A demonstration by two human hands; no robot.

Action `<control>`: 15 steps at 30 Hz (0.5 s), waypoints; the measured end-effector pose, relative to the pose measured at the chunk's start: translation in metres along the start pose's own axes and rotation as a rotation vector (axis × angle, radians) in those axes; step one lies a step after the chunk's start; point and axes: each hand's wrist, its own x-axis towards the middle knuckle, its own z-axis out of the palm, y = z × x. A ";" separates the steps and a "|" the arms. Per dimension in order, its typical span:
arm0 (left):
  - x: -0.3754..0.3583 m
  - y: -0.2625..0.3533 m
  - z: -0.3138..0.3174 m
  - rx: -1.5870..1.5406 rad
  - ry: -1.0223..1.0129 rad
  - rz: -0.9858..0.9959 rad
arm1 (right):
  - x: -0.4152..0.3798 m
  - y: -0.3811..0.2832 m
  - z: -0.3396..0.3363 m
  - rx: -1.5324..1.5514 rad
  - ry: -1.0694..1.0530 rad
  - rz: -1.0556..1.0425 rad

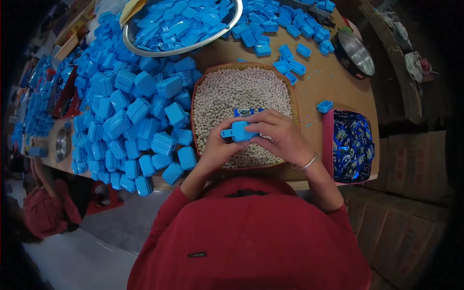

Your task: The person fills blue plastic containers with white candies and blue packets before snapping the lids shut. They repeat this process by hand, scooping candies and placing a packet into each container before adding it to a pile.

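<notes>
Between both hands is a small blue plastic case piece [240, 131] with a tab sticking out to the left. My left hand [218, 149] grips its left and near side. My right hand [282, 135] closes on its right side, thumb and fingers on the edge; a bracelet circles that wrist. Both hands are over a shallow tray [195, 126] filled with small pale round pellets [241, 87]. Just beyond the fingers, a blue printed packet [244, 112] lies on the pellets, partly hidden by my right hand.
A heap of closed blue cases [140, 111] crowds the left. Behind stands a metal basin [183, 51] of flat blue pieces. Open blue boxes [290, 63] are scattered at the back right. A pink-edged container [328, 145] holds blue packets. A steel bowl [357, 53] sits far right; another person [50, 205] is at left.
</notes>
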 end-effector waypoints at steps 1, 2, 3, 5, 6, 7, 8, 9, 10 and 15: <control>0.000 0.000 0.000 0.003 0.000 0.021 | -0.001 0.000 0.001 -0.006 0.009 0.002; 0.000 0.000 0.000 -0.001 -0.013 0.020 | -0.002 0.000 0.001 0.001 0.006 0.013; -0.001 0.000 -0.001 -0.004 -0.026 0.019 | -0.003 0.000 0.001 0.007 0.003 0.023; -0.003 0.005 -0.003 -0.025 -0.056 0.001 | -0.005 -0.002 0.001 0.009 -0.002 0.038; -0.005 0.010 -0.004 -0.044 -0.073 -0.016 | -0.005 -0.004 -0.001 0.003 -0.004 0.043; -0.006 0.014 -0.004 -0.062 -0.092 -0.034 | -0.005 -0.006 -0.002 -0.003 -0.004 0.048; -0.006 0.013 -0.004 -0.097 -0.066 -0.051 | -0.006 -0.004 0.000 0.036 0.017 0.045; -0.005 0.010 -0.003 -0.133 -0.042 -0.068 | -0.007 0.000 0.003 0.073 0.039 0.043; -0.004 0.008 -0.002 -0.169 -0.017 -0.082 | -0.008 0.003 0.007 0.109 0.061 0.039; -0.006 0.007 -0.007 -0.043 -0.032 0.021 | -0.022 0.012 0.032 0.713 0.108 0.624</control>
